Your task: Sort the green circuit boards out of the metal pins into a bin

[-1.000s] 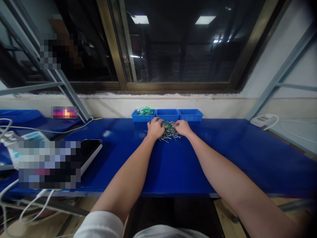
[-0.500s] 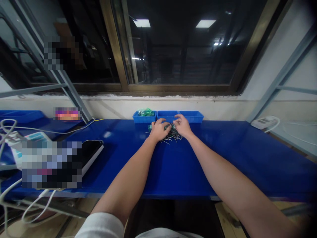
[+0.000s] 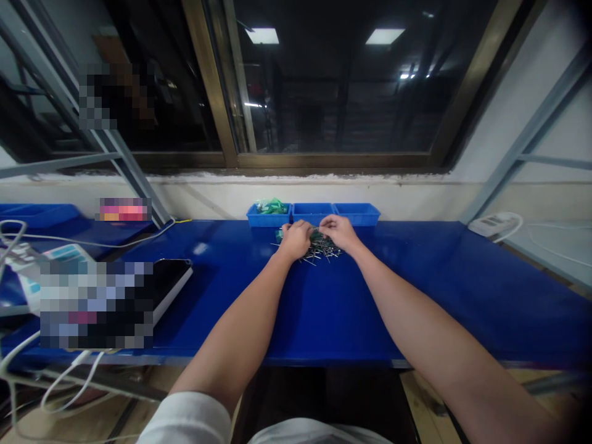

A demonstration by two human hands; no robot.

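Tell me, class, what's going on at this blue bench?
A person's left hand and right hand meet over a loose pile of thin metal pins and green bits on a blue bench. Three blue plastic bins stand behind the pile; the leftmost holds something green.

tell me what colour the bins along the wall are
Bright blue, best seen in the head view, all three plastic bins alike.
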